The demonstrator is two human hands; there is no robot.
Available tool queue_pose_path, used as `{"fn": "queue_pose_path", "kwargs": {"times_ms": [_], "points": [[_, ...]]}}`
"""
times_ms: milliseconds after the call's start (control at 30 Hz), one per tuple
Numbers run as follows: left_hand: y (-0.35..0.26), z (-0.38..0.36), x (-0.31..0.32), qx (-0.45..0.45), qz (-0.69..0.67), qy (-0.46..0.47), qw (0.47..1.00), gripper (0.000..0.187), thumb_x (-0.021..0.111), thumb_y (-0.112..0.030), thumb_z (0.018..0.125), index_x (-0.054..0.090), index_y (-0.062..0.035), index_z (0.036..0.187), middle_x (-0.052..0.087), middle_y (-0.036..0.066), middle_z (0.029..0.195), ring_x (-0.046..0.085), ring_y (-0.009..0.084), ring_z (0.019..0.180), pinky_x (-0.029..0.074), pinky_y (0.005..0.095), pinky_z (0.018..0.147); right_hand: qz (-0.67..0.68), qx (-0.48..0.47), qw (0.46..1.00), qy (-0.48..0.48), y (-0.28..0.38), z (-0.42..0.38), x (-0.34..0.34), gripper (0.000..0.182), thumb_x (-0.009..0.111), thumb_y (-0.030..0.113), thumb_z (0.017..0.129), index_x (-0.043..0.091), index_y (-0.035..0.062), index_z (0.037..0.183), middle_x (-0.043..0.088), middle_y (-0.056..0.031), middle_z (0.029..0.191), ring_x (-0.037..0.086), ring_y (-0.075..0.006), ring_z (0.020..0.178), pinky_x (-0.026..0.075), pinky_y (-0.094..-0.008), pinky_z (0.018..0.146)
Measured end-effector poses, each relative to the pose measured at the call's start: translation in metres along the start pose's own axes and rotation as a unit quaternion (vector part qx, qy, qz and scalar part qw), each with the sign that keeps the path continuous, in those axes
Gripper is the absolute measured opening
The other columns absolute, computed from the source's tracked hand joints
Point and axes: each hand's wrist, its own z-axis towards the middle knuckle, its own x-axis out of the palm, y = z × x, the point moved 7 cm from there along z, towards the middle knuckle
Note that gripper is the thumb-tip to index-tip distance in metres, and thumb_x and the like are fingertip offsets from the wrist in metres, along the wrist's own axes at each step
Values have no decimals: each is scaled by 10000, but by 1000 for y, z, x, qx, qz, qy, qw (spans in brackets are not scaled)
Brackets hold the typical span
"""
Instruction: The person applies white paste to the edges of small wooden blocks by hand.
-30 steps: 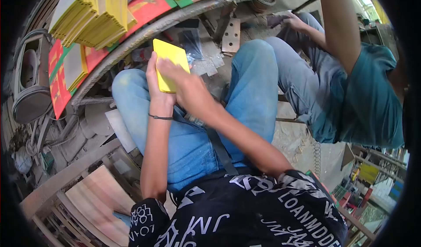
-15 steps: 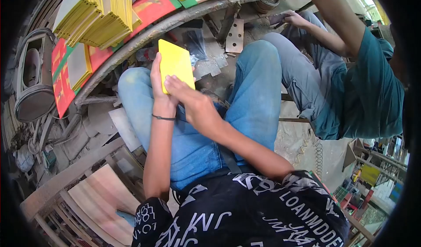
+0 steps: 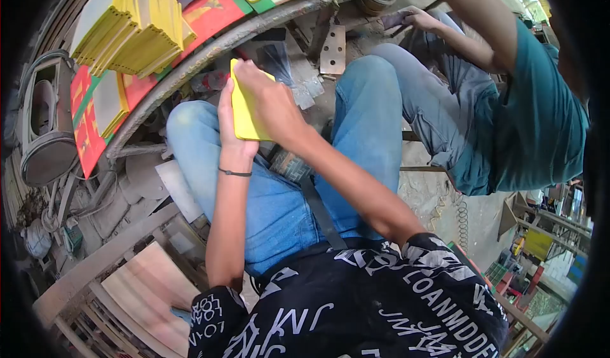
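A yellow rectangular panel (image 3: 243,113) is held up in front of my knees, its bright face toward me. My left hand (image 3: 227,118) grips it from behind and along the left edge, thumb up the side. Over the face lies my right hand (image 3: 274,104), fingers stretched toward the panel's top edge and slightly blurred. Whether anything thin is under those fingers is hidden. On the bench at upper left stands a stack of similar yellow-edged panels (image 3: 136,31), with a smaller stack (image 3: 111,104) beside it.
The bench's worn edge (image 3: 210,56) curves in front of my knees, with a red and green sheet (image 3: 86,145) on top. A co-worker in a teal shirt (image 3: 540,123) sits close on my right. A board with holes (image 3: 332,50) is beyond my knees. Wooden slats (image 3: 95,294) are at lower left.
My right hand has slid up across the panel from its lower part to its top edge. The left hand keeps its hold, and the view has shifted slightly.
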Motion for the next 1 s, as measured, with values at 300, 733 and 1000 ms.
{"fn": "queue_pose_path", "kwargs": {"times_ms": [300, 733, 1000], "points": [[0, 0, 10, 6, -12, 13, 1000, 384, 480, -354, 931, 542, -74, 1187, 604, 105, 1137, 584, 232, 1032, 452, 387, 936, 3, -8, 1000, -17, -17, 22, 3, 468, 509, -27, 780, 515, 5, 1247, 506, -209, 1283, 462, -332, 1230, 387, -394, 1027], [-14, 1, -3, 22, 17, 5, 1000, 361, 480, -332, 937, 553, -79, 1184, 594, 74, 1173, 564, 214, 1075, 427, 345, 964, 42, -15, 999, 0, 5, -2, 9, 487, 518, -55, 760, 509, -10, 1245, 513, -218, 1267, 473, -346, 1211, 396, -392, 1021], [-5, -2, 10, 8, 7, 30, 999, 363, 480, -331, 939, 557, -74, 1183, 604, 64, 1144, 571, 195, 1050, 426, 327, 960, 42, 14, 999, -15, -8, 13, 4, 441, 495, -42, 782, 515, -21, 1222, 512, -232, 1255, 482, -363, 1192, 403, -400, 1008]]}}
